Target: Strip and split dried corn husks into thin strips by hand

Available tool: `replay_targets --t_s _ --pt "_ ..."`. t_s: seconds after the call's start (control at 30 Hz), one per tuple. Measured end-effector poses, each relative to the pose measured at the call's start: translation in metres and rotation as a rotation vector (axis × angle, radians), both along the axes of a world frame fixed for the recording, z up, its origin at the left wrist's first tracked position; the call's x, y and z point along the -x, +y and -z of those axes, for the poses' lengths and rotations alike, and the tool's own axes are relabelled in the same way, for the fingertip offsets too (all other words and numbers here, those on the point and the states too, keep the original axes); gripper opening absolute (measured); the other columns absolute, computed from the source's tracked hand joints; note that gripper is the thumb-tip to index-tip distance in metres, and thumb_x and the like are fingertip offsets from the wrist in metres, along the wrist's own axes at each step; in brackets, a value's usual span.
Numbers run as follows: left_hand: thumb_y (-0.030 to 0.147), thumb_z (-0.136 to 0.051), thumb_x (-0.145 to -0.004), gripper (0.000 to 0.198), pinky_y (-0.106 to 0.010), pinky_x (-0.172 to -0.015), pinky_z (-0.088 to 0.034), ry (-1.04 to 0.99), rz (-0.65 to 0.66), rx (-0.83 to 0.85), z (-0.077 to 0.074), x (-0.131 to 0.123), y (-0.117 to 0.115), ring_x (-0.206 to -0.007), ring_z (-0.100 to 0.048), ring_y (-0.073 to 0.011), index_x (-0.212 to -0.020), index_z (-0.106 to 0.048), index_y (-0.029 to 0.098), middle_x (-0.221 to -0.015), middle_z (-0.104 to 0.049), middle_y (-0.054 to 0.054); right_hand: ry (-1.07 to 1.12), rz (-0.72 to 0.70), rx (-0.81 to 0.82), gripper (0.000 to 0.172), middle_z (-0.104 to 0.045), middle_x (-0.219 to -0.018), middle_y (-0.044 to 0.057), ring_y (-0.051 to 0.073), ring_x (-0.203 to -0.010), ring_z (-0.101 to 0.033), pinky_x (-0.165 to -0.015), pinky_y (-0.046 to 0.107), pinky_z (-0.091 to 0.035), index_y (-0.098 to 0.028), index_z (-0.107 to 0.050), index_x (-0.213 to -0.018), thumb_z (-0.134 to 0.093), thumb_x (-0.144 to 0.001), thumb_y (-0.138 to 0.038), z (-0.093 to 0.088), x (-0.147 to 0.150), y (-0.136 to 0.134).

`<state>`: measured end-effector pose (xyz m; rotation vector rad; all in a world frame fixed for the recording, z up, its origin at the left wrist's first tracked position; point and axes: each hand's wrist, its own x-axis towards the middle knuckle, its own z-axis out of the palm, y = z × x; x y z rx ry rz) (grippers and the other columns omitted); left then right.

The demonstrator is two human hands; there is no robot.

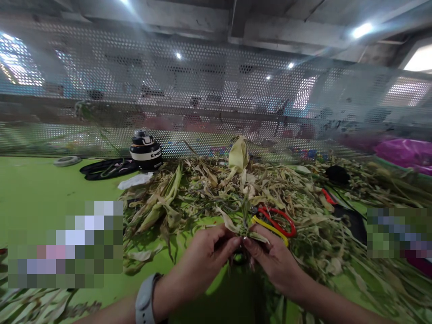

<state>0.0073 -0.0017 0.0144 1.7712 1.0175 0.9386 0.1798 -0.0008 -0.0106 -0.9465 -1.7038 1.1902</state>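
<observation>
In front of me, my left hand (221, 246) and my right hand (266, 252) meet at the fingertips. Both pinch a withered leafy plant sprig (245, 229), with pale drying leaves spread to either side and a greener middle. A watch band sits on my left wrist. Just beyond my right hand lie scissors (275, 220) with one red and one yellow handle, partly covered by my fingers. Behind my hands spreads a heap of dried leaves and stalks (202, 189). The lower end of the sprig is dark and hard to make out.
A black and white bottle (146, 150) stands on the green table (30, 184) beside a black coiled item (106, 168) and white tissue (136, 180). A perforated metal panel (202, 90) rises behind. At right lie a black pouch-like thing (351, 220) and purple plastic (405, 153).
</observation>
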Motion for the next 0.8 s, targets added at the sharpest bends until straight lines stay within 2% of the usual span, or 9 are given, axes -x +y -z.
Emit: replay_targets --t_s 0.17,0.33,0.57,0.67,0.8 --pt "0.029 -0.047 -0.085 0.022 -0.021 -0.054 -0.033 0.15 0.049 -0.028 -0.002 0.003 0.001 -0.057 -0.044 -0.0114 -0.07 -0.056 0.016 -0.062 -0.052 0.001 -0.181 0.017 -0.025 0.028 -0.05 -0.072 -0.001 0.011 -0.067 -0.048 -0.061 0.021 -0.042 -0.017 -0.052 -0.08 -0.044 -0.089 -0.043 -0.017 -0.012 0.006" --pt "0.025 -0.044 -0.087 0.019 -0.02 -0.057 -0.034 0.216 0.092 -0.089 0.002 0.003 0.002 -0.06 -0.044 -0.0099 -0.074 -0.054 0.016 -0.066 -0.052 0.002 -0.363 0.018 -0.106 0.035 -0.045 -0.065 -0.001 0.011 -0.062 -0.042 -0.057 0.023 -0.037 -0.018 -0.047 -0.068 -0.041 -0.089 -0.046 -0.02 -0.014 0.009" --pt "0.027 -0.039 -0.091 0.021 -0.02 -0.058 -0.036 0.266 0.123 -0.171 0.006 0.003 0.001 -0.062 -0.047 -0.01 -0.079 -0.054 0.017 -0.071 -0.057 0.001 0.021 0.117 0.338 0.039 -0.04 -0.056 -0.006 0.008 -0.047 -0.039 -0.044 0.019 -0.035 -0.019 -0.042 -0.07 -0.046 -0.083 -0.055 -0.007 0.003 0.002" --pt "0.025 -0.036 -0.091 0.022 -0.023 -0.061 -0.039 0.371 0.126 -0.235 0.007 0.004 0.003 -0.065 -0.05 -0.0122 -0.082 -0.054 0.017 -0.076 -0.06 -0.002 0.144 0.157 0.438 0.037 -0.042 -0.055 -0.006 0.007 -0.046 -0.038 -0.042 0.017 -0.032 -0.018 -0.046 -0.071 -0.052 -0.08 -0.053 -0.005 0.006 0.001" --pt "0.018 -0.032 -0.091 0.023 -0.027 -0.068 -0.042 0.496 0.125 -0.395 0.013 0.004 0.005 -0.072 -0.054 -0.0157 -0.087 -0.055 0.016 -0.082 -0.062 -0.006 0.236 0.182 0.492 0.033 -0.045 -0.057 -0.006 0.006 -0.045 -0.038 -0.042 0.016 -0.033 -0.017 -0.052 -0.074 -0.057 -0.079 -0.05 -0.003 0.007 0.0"
